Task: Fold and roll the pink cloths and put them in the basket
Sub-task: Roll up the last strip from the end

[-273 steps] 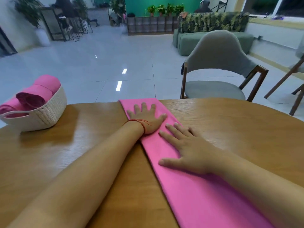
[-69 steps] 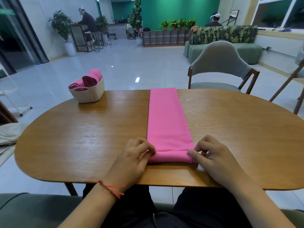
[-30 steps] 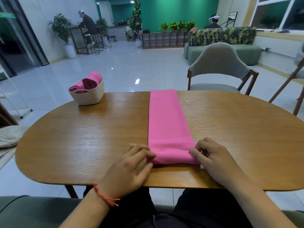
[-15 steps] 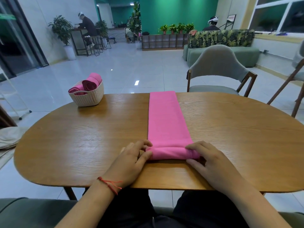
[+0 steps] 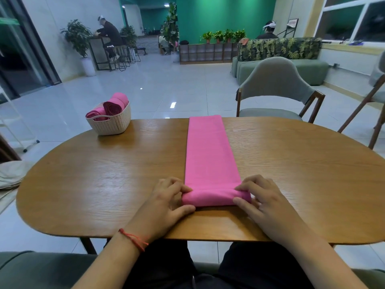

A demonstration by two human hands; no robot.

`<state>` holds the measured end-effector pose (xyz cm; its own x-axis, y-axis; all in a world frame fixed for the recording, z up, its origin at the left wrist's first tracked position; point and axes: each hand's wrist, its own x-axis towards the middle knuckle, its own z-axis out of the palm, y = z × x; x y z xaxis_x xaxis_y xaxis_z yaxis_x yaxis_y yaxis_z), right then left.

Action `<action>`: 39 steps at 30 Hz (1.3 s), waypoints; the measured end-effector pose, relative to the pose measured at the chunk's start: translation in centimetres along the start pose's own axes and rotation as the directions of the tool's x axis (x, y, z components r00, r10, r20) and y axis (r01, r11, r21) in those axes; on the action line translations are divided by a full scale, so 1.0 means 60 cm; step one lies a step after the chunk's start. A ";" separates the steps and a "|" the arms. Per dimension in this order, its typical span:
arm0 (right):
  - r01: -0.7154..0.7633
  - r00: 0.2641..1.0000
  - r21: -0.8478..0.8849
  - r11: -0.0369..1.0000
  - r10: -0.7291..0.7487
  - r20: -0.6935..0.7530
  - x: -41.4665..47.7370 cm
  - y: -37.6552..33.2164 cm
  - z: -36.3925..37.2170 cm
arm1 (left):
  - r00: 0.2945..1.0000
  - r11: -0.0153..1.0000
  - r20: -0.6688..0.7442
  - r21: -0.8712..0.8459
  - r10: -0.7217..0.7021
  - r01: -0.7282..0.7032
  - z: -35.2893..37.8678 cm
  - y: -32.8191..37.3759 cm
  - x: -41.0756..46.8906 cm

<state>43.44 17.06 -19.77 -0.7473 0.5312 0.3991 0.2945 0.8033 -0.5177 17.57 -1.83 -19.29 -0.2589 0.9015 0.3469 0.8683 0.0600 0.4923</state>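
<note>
A wooden table carries a long folded pink cloth that runs from the far edge to a short roll at the near edge. A white basket of rolled pink cloths stands at the far left. The left hand and right hand each pinch one end of the roll, fingers curled over it and thumbs beneath.

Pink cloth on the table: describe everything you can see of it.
The pink cloth is plain, soft-looking fabric folded into a long narrow strip, flat along the wooden table, its far end at the table's far edge. Its near end is rolled into a low roll. The left hand grips the roll's left end, the right hand its right end, fingers on top, thumbs on the near side.
</note>
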 end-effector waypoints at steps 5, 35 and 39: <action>0.001 1.000 -0.070 0.998 0.000 0.022 0.002 0.002 0.004 | 0.999 0.998 0.041 0.047 -0.031 0.029 0.009 -0.006 0.007; -0.097 0.995 -0.010 0.995 0.097 -0.005 0.017 0.006 0.006 | 0.995 0.998 -0.099 -0.061 0.019 -0.025 0.000 0.013 -0.009; -0.052 0.999 -0.092 0.994 0.050 -0.022 0.004 -0.001 0.004 | 0.993 0.993 -0.111 -0.113 -0.042 0.029 0.007 0.001 -0.002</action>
<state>43.11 17.10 -19.82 -0.7186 0.5765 0.3890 0.3866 0.7961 -0.4656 17.85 -1.77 -19.63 -0.3401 0.8452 0.4123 0.8071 0.0373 0.5893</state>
